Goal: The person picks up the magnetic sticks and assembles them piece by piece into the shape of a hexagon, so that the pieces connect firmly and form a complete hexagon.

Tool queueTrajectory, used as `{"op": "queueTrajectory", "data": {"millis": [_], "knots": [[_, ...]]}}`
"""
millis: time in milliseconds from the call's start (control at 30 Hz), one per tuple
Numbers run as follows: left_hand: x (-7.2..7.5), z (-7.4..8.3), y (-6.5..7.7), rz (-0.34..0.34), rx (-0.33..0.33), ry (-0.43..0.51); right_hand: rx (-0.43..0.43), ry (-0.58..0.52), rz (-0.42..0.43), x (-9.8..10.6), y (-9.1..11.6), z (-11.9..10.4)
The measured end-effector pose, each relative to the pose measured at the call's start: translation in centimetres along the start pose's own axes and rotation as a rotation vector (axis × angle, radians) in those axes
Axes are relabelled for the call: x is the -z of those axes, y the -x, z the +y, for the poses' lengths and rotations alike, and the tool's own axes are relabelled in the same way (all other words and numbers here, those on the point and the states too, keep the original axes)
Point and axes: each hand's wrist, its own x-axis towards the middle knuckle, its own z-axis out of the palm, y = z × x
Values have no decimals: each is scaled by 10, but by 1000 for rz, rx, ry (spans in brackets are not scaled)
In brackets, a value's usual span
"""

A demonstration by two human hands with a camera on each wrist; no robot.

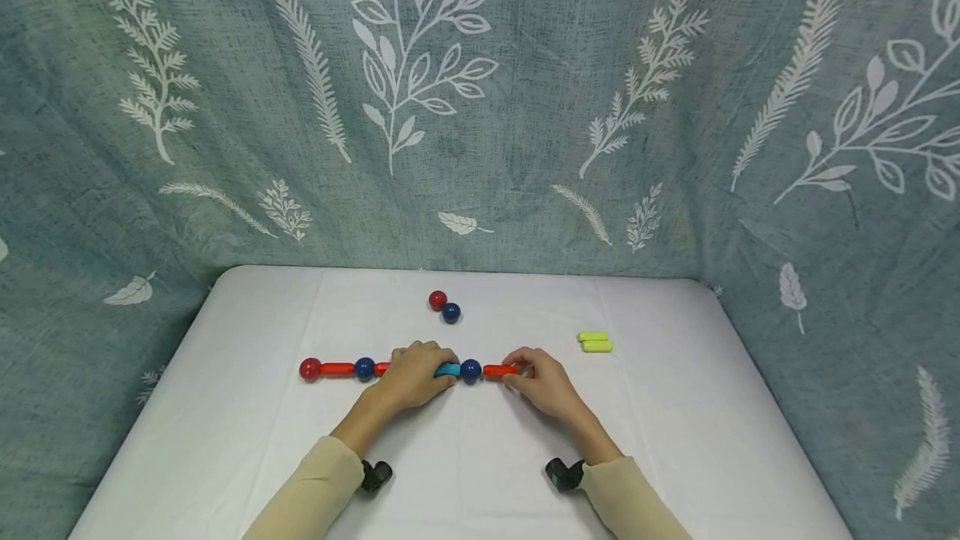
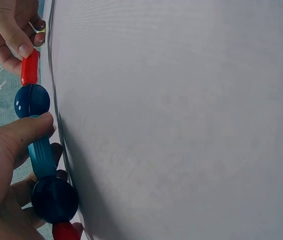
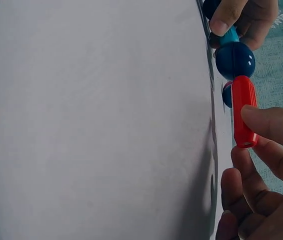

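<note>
A straight row of balls and rods crosses the table. Its left end has a red ball (image 1: pixel 310 369), a red rod (image 1: pixel 337 369) and a dark blue ball (image 1: pixel 364 368). My left hand (image 1: pixel 416 375) grips the light blue rod (image 2: pixel 42 157), thumb over it, and covers part of the row in the head view. A dark blue ball (image 2: pixel 55 199) lies within its fingers. Another dark blue ball (image 1: pixel 470 370) caps the rod's right end. My right hand (image 1: pixel 546 382) pinches a red rod (image 3: pixel 244 110) between thumb and fingers, its end right at that ball.
Behind the row lie a loose red ball (image 1: pixel 438 300) and a dark blue ball (image 1: pixel 451 312). Two yellow-green rods (image 1: pixel 596 342) lie side by side to the right. A leaf-patterned cloth (image 1: pixel 525 107) hangs behind the white table (image 1: pixel 480 465).
</note>
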Motion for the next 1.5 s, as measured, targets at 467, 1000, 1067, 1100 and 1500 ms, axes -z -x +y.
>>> {"op": "queueTrajectory", "data": {"millis": [467, 1000, 1067, 1100, 1500], "knots": [[-2, -1, -2, 1, 4, -2, 1, -5, -5, -4, -1, -2], [-1, 13, -5, -11, 5, -1, 12, -21, -3, -9, -3, -2], [-2, 14, -6, -7, -4, -19, 19, -20, -2, -10, -3, -3], [-3, 15, -6, -4, -10, -28, 21, -20, -2, -10, -3, -3], [-8, 18, -10, 30, -70, -55, 55, -13, -23, -19, -8, -11]]}}
